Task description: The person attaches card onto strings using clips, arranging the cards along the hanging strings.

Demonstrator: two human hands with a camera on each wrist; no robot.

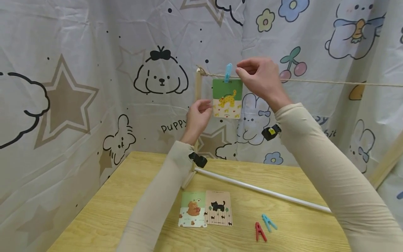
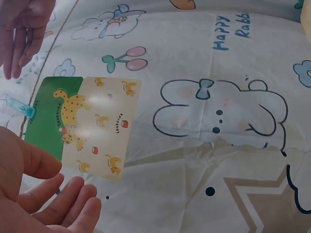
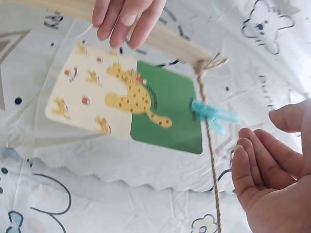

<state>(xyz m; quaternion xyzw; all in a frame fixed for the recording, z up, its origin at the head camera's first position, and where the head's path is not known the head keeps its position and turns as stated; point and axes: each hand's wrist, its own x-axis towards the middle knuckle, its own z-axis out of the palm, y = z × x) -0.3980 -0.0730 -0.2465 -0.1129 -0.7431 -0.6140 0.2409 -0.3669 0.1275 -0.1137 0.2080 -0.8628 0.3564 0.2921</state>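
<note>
A green and cream leopard card (image 1: pixel 227 99) hangs from a twine line (image 1: pixel 315 81), held at its top edge by a blue clothespin (image 1: pixel 228 72). Just right of the clothespin is my right hand (image 1: pixel 261 75), apart from it, with nothing between thumb and fingers. My left hand (image 1: pixel 200 117) is by the card's left edge; the left wrist view shows its fingers (image 2: pixel 77 204) loosely bent and holding nothing. In the right wrist view the clothespin (image 3: pixel 216 115) straddles both card and twine, and a gap separates it from the right hand (image 3: pixel 272 170).
The twine is tied to a wooden post (image 1: pixel 198 84). On the wooden table (image 1: pixel 151 168) lie a bear card (image 1: pixel 192 210), a black cat card (image 1: pixel 218 208), a red clothespin (image 1: pixel 260 232) and another blue clothespin (image 1: pixel 269 222). A white rod (image 1: pixel 261 189) crosses the table behind them.
</note>
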